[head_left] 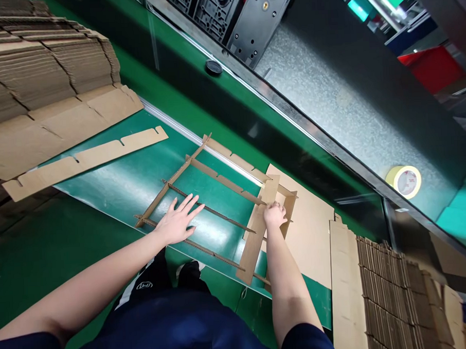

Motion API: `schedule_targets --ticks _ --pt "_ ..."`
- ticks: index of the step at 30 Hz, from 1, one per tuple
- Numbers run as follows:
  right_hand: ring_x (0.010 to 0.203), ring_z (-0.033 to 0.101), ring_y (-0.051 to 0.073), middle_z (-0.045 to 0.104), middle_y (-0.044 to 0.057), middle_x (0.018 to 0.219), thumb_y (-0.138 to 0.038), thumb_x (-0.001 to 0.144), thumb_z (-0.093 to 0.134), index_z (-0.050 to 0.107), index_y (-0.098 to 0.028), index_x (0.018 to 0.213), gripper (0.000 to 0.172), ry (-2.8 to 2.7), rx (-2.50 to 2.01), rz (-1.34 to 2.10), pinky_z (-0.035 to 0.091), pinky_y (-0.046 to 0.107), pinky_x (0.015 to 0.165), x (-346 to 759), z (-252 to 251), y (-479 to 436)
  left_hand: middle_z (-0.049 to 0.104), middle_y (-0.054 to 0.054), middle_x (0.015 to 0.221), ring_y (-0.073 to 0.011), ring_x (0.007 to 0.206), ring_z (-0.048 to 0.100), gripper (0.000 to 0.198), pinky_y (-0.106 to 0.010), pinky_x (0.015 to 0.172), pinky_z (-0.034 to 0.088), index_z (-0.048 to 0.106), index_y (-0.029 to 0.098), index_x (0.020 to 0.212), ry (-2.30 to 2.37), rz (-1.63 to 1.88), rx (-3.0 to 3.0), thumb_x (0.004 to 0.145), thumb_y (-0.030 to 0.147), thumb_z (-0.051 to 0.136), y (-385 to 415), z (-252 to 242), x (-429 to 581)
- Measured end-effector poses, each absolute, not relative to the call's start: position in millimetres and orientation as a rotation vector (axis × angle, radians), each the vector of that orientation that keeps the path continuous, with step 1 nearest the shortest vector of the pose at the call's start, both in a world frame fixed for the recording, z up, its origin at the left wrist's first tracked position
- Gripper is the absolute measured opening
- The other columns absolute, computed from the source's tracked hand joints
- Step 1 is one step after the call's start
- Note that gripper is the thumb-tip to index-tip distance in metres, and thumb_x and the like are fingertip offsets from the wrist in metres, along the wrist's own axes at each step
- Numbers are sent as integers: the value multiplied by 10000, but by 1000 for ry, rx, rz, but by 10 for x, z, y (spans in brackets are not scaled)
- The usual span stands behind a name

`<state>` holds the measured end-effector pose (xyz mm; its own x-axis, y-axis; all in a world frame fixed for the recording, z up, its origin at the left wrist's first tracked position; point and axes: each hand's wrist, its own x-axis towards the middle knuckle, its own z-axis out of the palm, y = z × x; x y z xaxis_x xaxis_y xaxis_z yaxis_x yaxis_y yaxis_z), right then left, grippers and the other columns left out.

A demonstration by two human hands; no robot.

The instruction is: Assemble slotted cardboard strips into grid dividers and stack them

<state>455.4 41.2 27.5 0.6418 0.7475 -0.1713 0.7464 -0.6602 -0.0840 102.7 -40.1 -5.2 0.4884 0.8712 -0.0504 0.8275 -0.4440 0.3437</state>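
Note:
A partly interlocked grid of slotted cardboard strips (226,182) stands on the green work surface in front of me. My left hand (178,221) lies over its left part with the fingers spread, close to the two nearer long strips. At the grid's right part, my right hand (275,214) has its fingers curled round a cardboard divider strip (255,245), which lies tilted across the long strips. Just right of that hand, another cross strip (291,213) stands on edge. The right fingertips are partly hidden.
One loose slotted strip (89,159) lies at the left beside a tall stack of cardboard strips (46,64). A flat cardboard sheet (312,227) and more stacked strips (386,286) are at the right. A tape roll (404,182) and a black cap (213,67) sit beyond.

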Motion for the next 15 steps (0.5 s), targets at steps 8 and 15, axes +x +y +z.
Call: schedule_targets --ticks 8,15 --pt "1022 618 253 641 168 1112 -432 889 482 244 -97 1468 710 -1292 -2738 391 479 312 816 4822 371 1233 101 -41 1587 -293 1453 88 694 -542 1125 162 165 335 1496 1447 186 2440 878 489 440 -410 -35 1038" --pt "962 632 212 488 169 1322 -359 897 476 514 -167 1290 439 -1304 -2731 277 476 287 853 4889 228 1395 107 -27 1588 -302 1449 107 698 -524 1132 154 159 346 1496 1450 165 2405 877 494 445 -399 -29 1035"
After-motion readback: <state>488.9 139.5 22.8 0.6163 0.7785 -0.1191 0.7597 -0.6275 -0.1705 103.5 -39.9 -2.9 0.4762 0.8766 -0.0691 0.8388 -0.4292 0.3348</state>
